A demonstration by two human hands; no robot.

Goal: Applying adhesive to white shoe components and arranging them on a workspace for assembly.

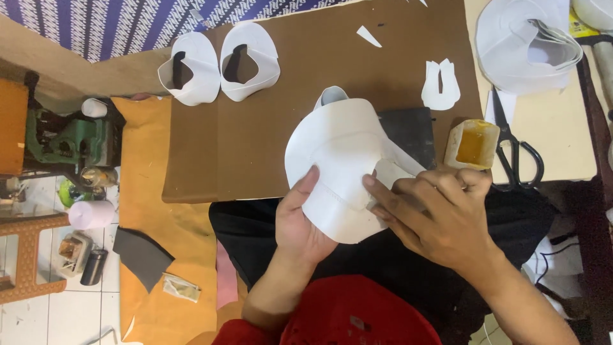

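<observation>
The white upper (341, 172) looks like smooth, matt synthetic leather. The board (287, 108) is matt brown cardboard. The scissors (516, 150) have dark metal blades.

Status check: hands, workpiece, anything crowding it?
Left hand, right hand both grip white shoe upper. Glue pot, scissors close by right hand.

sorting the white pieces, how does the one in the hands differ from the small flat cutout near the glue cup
The white piece in the hands is far larger than the small flat cutout. It is curved and lifted, gripped by the left hand and right hand; the cutout lies flat and untouched on the brown board. The cutout has a slit down its middle. Both are white sheet material.
</observation>
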